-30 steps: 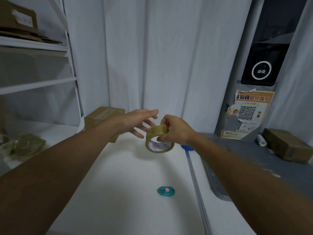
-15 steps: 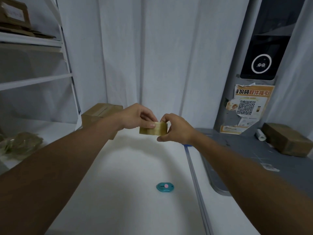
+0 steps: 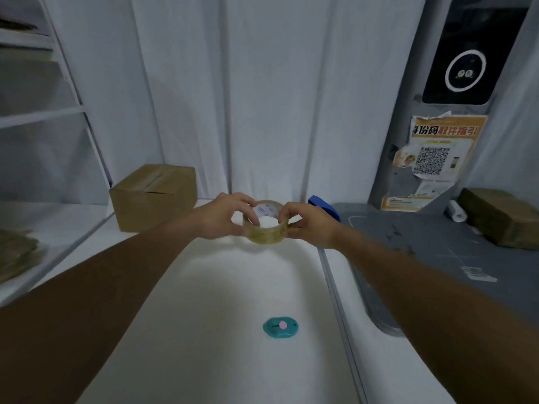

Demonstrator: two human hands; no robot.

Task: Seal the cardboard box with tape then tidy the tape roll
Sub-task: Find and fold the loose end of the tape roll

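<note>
A roll of clear brownish tape [image 3: 266, 235] is held above the white table [image 3: 210, 330], its open core tilted up towards me. My left hand [image 3: 223, 218] grips its left side with fingers curled over the rim. My right hand [image 3: 306, 224] pinches its right side. A closed cardboard box [image 3: 153, 196] with tape along its top seam stands at the table's far left, apart from both hands.
A small teal cutter [image 3: 280, 327] with a pink button lies on the table near me. A blue object [image 3: 323, 207] sits behind my right hand. To the right is a grey counter [image 3: 437, 252] with another cardboard box [image 3: 501, 217]. White shelves [image 3: 38, 118] stand at left.
My left hand reached in and took the roll together with the right. The roll turned from edge-on to core facing up, and both hands sit lower over the table.
</note>
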